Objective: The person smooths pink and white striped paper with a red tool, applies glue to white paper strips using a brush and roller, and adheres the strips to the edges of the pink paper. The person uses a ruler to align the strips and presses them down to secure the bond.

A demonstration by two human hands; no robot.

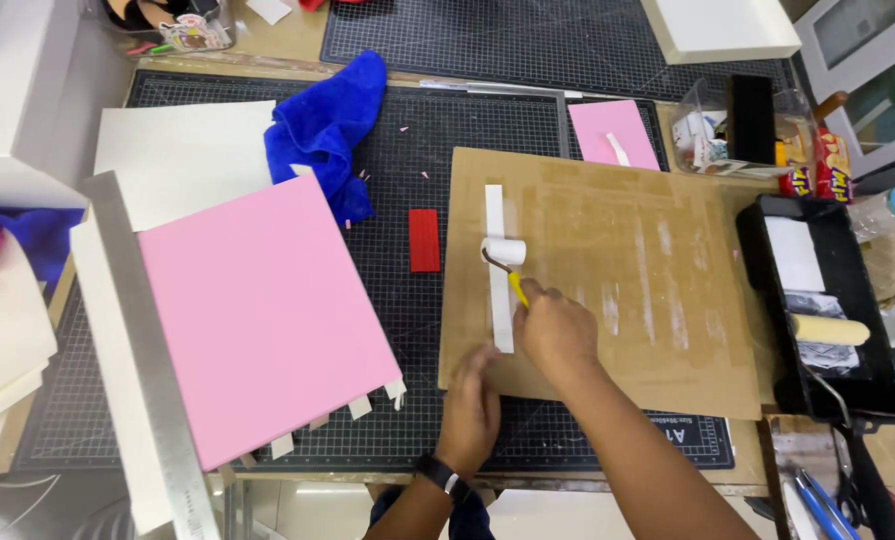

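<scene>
Paper strip (499, 268): white, narrow, lay lengthwise on the left part of the brown cardboard sheet (608, 290).
Mini roller (505, 251): white head rested across the strip near its upper half; yellow handle ran down into the right hand.
Right hand (556, 330): clenched around the roller handle.
Left hand (473, 405): fingertips pressed flat on the cardboard at the strip's lower end; grasped nothing; dark wristband on the wrist.
Cardboard sheet: lay on the black gridded cutting mat (408, 180), streaked with white marks.
Red block (424, 240): just left of the cardboard.
Pink board (263, 315): further left, white tabs at its lower edge.
Blue cloth (330, 125): above the pink board.
Black tray (818, 300): on the worktop at right, held a larger roller.
</scene>
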